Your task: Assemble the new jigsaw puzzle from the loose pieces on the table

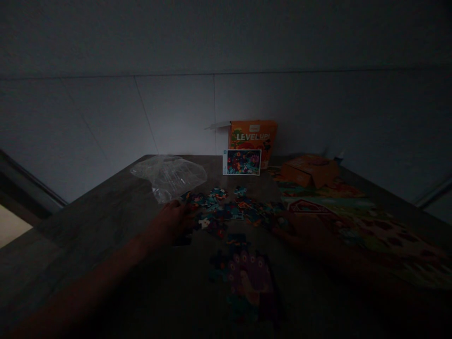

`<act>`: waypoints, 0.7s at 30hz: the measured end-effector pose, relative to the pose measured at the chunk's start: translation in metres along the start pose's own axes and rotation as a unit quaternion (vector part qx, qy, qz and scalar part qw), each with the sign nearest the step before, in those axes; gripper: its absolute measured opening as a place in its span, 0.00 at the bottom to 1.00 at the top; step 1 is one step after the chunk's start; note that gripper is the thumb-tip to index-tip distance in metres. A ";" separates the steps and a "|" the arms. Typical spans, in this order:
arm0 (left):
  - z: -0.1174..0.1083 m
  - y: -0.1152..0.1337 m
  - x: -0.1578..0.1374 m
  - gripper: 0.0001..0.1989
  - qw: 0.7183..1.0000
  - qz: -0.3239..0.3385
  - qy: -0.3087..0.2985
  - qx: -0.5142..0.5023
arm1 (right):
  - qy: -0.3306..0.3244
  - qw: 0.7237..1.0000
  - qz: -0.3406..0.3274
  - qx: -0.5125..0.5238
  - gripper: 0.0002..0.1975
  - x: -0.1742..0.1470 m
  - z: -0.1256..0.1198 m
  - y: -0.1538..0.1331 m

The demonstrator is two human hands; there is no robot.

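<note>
In dim light, a spread of loose jigsaw puzzle pieces (pixel 226 209) lies on the table between my hands. At its left edge is my left hand (pixel 175 217), fingers stretched out over the nearest pieces and apparently gripping nothing. My right hand (pixel 294 230) reaches the right edge of the pile, its fingers apart and touching or very near pieces; shadow hides the detail. Closer to me lies a joined puzzle section (pixel 249 278) showing a purple peacock. A picture card (pixel 242 162) with the puzzle's design stands behind the loose pieces.
An orange "LEVEL UP!" box (pixel 252 134) stands open against the wall, behind the card. Left of it lies a crumpled clear plastic bag (pixel 173 172). On the right are a colourful puzzle sheet (pixel 381 230) and an orange cardboard piece (pixel 310 169). The grey table (pixel 116 197) meets the wall.
</note>
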State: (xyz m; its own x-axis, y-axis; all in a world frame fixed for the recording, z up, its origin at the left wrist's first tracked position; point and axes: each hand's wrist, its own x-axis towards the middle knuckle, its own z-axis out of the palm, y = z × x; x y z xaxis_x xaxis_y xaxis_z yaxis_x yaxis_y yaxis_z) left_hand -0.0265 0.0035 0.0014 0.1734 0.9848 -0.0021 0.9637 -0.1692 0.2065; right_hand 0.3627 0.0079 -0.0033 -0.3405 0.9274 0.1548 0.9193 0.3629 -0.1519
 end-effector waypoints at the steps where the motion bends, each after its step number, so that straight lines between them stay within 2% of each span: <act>1: 0.000 -0.002 0.001 0.21 1.000 -0.008 0.000 -0.011 | -0.005 1.000 0.000 0.000 0.15 0.000 0.000 0.000; 10: 0.005 -0.023 0.012 0.27 0.986 -0.036 -0.012 -0.164 | -0.035 0.999 0.018 -0.006 0.19 0.005 0.004 0.002; 21: 0.004 -0.021 0.013 0.25 0.982 -0.040 -0.015 -0.181 | -0.043 0.999 0.027 -0.010 0.19 0.005 0.001 -0.001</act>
State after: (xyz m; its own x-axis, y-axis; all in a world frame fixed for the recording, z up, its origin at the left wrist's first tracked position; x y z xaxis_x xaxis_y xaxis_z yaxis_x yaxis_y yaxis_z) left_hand -0.0441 0.0203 -0.0066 0.1109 0.9920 -0.0608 0.8398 -0.0608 0.5395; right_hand 0.3599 0.0119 -0.0038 -0.3056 0.9501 0.0620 0.9400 0.3114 -0.1390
